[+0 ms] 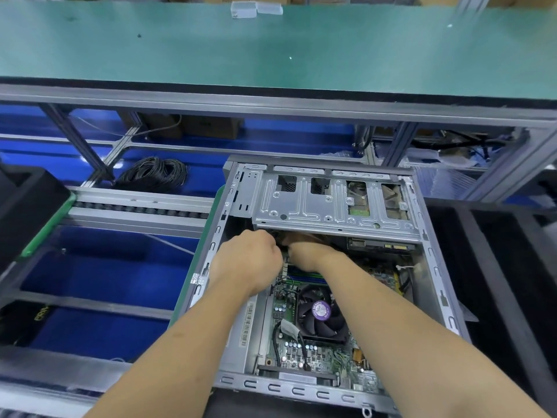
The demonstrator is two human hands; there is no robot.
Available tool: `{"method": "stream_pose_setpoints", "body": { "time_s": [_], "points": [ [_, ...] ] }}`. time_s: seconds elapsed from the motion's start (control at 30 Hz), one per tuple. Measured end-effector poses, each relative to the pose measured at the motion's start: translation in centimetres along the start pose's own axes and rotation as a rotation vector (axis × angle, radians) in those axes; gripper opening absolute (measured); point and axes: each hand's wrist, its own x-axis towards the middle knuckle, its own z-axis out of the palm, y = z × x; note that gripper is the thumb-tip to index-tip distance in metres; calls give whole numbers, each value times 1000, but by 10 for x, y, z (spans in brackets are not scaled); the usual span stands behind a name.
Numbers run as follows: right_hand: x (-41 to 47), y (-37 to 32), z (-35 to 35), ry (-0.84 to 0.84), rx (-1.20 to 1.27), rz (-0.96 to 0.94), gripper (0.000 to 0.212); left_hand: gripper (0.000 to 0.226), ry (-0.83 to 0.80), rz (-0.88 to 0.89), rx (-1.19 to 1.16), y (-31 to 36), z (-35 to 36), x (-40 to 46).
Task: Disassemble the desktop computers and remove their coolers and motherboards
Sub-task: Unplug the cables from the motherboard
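The open computer case (pixel 328 267) lies on its side in front of the person, cooler fan (pixel 321 312) on the motherboard (pixel 313 354). Both hands reach under the drive cage (pixel 331 200): the left hand (pixel 250 254) is curled into a fist, and the right hand (pixel 307 251) is half hidden, so I cannot tell its grip.

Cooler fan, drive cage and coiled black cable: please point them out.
cooler fan (pixel 321 311), head view, on its purple hub sticker
drive cage (pixel 304 203), head view, on its flat metal top
coiled black cable (pixel 153 173), head view, on the coil's middle
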Motion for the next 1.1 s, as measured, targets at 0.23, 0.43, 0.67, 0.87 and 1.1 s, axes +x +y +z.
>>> {"method": "stream_pose_setpoints", "body": {
  "time_s": [0.23,0.43,0.67,0.87,1.1],
  "points": [
    [-15,22,1,35,36,27,26,26,42,12,-22,-2,3,1],
    [-41,20,-10,-5,72,-6,43,26,37,1,-36,-2,4,2],
    [-110,4,-24,197,145,-23,29,29,58,30,-11,1,1,2],
    [-161,21,-22,494,164,141,23,30,163,147,87,6,0,-11],
    [-191,37,-21,486,86,223,21,21,52,222,116,15,4,-24]
  ]
}}
